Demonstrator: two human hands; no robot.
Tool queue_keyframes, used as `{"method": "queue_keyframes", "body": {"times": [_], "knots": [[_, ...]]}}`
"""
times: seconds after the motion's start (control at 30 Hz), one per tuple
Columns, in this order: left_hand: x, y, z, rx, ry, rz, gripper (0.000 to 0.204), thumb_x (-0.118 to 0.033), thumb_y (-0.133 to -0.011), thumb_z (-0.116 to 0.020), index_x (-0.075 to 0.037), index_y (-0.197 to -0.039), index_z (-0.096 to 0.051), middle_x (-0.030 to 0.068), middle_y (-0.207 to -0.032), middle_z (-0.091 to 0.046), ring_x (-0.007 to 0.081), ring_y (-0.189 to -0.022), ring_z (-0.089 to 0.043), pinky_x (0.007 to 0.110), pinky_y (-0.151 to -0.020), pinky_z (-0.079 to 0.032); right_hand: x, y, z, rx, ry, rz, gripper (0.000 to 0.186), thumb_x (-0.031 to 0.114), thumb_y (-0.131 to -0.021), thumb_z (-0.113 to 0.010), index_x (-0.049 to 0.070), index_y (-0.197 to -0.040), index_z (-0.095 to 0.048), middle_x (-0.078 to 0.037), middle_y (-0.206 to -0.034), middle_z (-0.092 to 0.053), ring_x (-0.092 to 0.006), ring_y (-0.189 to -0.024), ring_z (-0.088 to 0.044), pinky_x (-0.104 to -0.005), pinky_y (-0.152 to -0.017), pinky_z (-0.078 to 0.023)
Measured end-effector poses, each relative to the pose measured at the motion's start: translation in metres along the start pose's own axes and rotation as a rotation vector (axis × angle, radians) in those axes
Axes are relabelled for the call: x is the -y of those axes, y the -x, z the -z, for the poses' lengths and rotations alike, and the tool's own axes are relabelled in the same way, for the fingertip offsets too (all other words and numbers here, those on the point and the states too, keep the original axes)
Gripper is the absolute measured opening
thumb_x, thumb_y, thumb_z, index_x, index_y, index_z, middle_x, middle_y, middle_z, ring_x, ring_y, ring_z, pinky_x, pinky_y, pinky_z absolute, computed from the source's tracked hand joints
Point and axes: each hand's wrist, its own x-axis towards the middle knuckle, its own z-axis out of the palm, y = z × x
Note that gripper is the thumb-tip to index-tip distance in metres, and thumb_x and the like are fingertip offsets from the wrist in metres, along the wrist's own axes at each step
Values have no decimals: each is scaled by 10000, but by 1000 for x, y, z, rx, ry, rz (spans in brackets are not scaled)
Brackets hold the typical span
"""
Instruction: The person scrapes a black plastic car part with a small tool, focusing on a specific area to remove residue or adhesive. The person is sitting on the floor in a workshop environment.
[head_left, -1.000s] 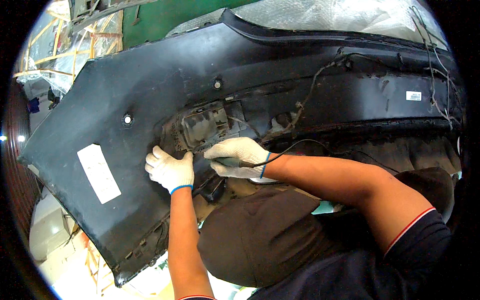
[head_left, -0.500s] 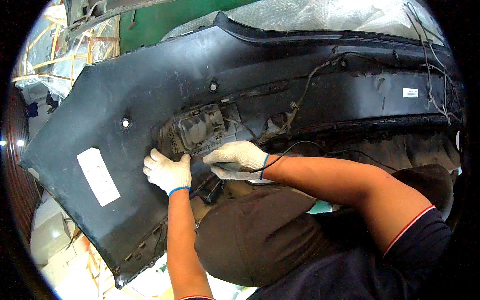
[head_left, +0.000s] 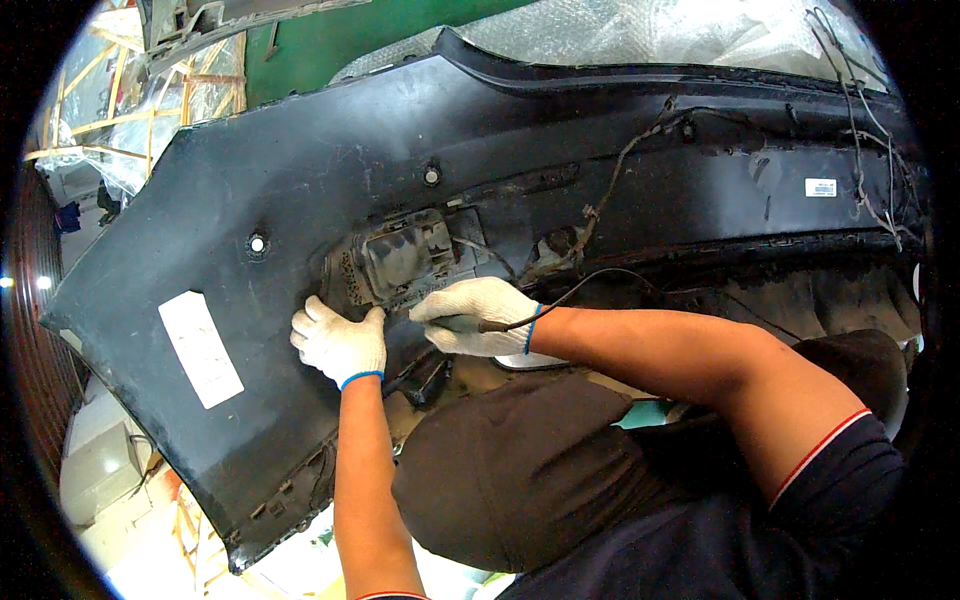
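Note:
A large black vehicle bumper, inner side up, spans the view. A dusty rectangular black module sits in a bracket near its middle. My left hand, in a white knit glove with a blue cuff, lies on the panel just below and left of the module, fingers apart and holding nothing. My right hand, gloved alike, is closed around a corded pen-like tool with a grey-green grip. The tool points left toward the module's lower edge; its tip is hidden by the hand. A black cord trails off to the right.
Wiring runs along the bumper to a bundle at the right. A white paper label is stuck at the left. Plastic-wrapped parts lie behind. A dark cap covers the lower middle.
The whole view has shifted slightly. My right hand has tilted a little with the tool, and its cord now arches higher. My left hand keeps its place on the panel.

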Motion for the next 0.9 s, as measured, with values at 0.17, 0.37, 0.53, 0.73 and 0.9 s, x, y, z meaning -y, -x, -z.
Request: {"method": "queue_keyframes", "body": {"times": [0.17, 0.37, 0.53, 0.73, 0.9], "knots": [[-2, 1, 1, -5, -7, -5, 1028, -476, -642, -955, -37, -1454, -503, 216, -1375, -538, 437, -1295, -523, 578, -1029, -513, 9, -2, -1, -48, 95, 57, 248, 98, -931, -772, 106, -1179, -771, -142, -1005, -778, -304, -903, -772, -380, -830, -613], [-4, 0, 1, -6, -16, -7, 1031, -483, -645, -955, -38, -1458, -503, 219, -1376, -538, 440, -1297, -522, 579, -1029, -512, -7, -2, -8, 4, -487, -340, 229, 101, -945, -792, 98, -1174, -775, -67, -983, -760, -207, -877, -744, -332, -788, -609], [-2, 0, -1, -15, -20, -7, 1027, -488, -647, -955, -42, -1456, -506, 214, -1369, -541, 438, -1292, -526, 578, -1024, -516, 11, -7, -2, 116, -738, -611, 229, 43, -939, -790, 133, -1149, -782, -45, -1015, -755, -188, -911, -736, -335, -792, -604], [-5, 0, 3, 9, -37, 3, 1026, -493, -643, -959, -42, -1450, -512, 210, -1365, -544, 434, -1283, -535, 571, -1013, -528, 2, -1, -3, 150, -33, -185, 309, 30, -923, -777, 184, -1190, -761, -101, -1049, -773, -277, -923, -746, -380, -827, -605], [-5, 1, 2, -3, -50, 9, 1024, -497, -645, -959, -40, -1446, -514, 207, -1364, -545, 429, -1282, -539, 562, -1008, -537, -4, 0, -3, 44, 83, 45, 290, 79, -924, -790, 166, -1198, -752, -112, -995, -759, -266, -870, -745, -373, -804, -599]]}}
